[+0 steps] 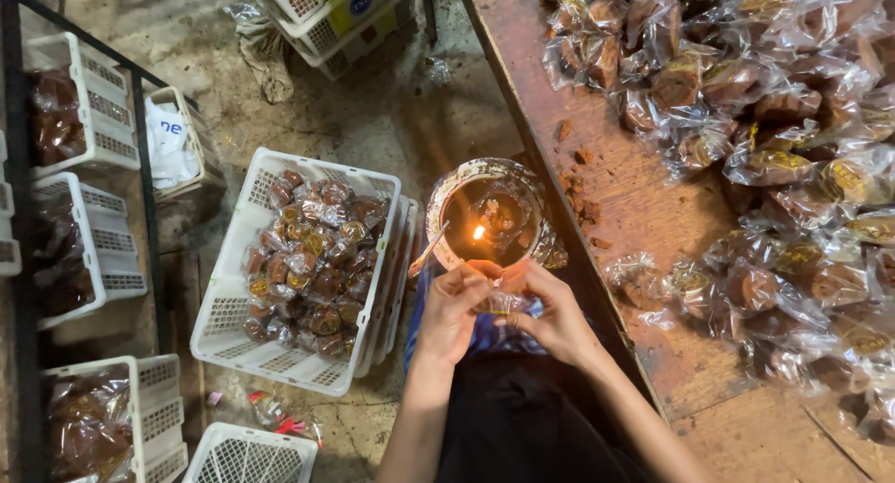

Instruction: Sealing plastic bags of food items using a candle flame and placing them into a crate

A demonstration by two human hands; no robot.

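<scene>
— What are the fingers (491,280) doing?

— I'm seeing both hands pinching a small clear plastic packet (504,302), left hand (454,308) and right hand (557,317) clamped on opposite ends, its long axis running side to side.

— And the flame?

— The small flame (478,231) is burning in the round worn oil-filled tin (488,213) just ahead of the packet; the wooden worktop (623,186) is lying to the right.

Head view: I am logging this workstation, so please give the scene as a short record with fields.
left hand: pinches one side of a small clear packet
right hand: pinches the packet's other side
flame: burns in a round tin, just beyond the packet
basket: white, on the floor to the left, full of wrapped brown sweets
table: wooden, on the right, piled with wrapped sweets
shelf baskets: white, far left
</scene>
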